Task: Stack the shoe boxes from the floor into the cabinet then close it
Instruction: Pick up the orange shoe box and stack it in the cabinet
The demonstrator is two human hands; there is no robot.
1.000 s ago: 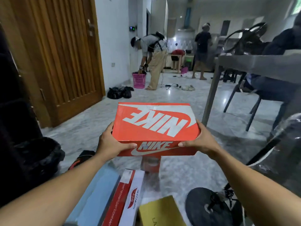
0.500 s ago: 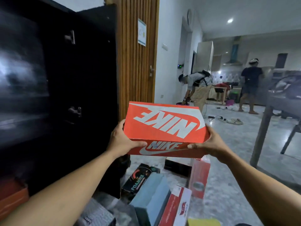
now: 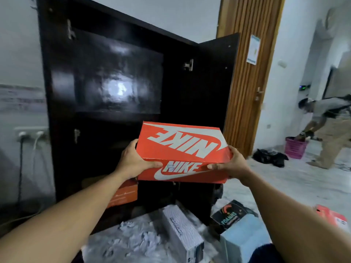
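Now the left hand (image 3: 133, 162) and right hand (image 3: 234, 165) grip the shoe box (image 3: 180, 147) by its near corners. Entering the cabinet (image 3: 57, 82), it may clip the shelf (image 3: 117, 117) edge, barely visible in the dark, and slip.

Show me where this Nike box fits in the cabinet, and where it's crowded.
The upper compartment, between the cabinet top and the shelf, looks bare. The bay under that shelf is too dark to judge. Crowded: the bottom left, where an orange box sits, and the floor in front, with the grey box, black box and blue box.
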